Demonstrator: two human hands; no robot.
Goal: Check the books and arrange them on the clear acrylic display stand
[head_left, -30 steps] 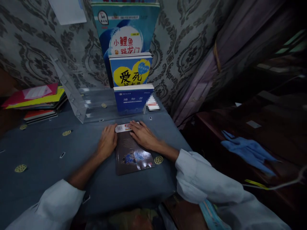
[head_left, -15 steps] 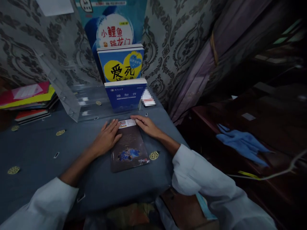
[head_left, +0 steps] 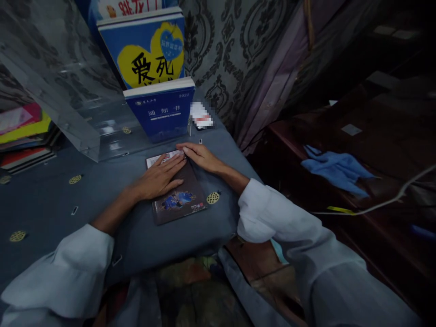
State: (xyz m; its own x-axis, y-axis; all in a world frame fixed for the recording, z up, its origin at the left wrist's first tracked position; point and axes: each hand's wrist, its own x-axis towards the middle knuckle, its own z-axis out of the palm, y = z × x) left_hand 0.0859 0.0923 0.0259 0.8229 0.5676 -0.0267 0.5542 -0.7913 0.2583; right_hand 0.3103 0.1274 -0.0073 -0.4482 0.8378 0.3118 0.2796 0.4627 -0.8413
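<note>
A grey damask-patterned wall covering (head_left: 228, 32) backs a desk (head_left: 102, 195) spread with blue-grey cloth. Near the desk's front edge lies a dark brown book (head_left: 191, 181), flat, with a pale label strip (head_left: 150, 161) along its twelve o'clock end. The left hand (head_left: 158, 180) rests across it from nine o'clock, fingers released and outstretched, partly hiding the label strip. The right hand (head_left: 205, 160) touches the one o'clock corner, its fingers bent by the edge; I cannot tell whether they pinch the cover. At about eleven o'clock from the book a blue booklet (head_left: 163, 113) (marked 2022) leans upright in a clear stand (head_left: 85, 141), a yellow-heart book (head_left: 146, 50) behind it. Far off at three o'clock lies a crumpled blue cloth (head_left: 335, 165).
</note>
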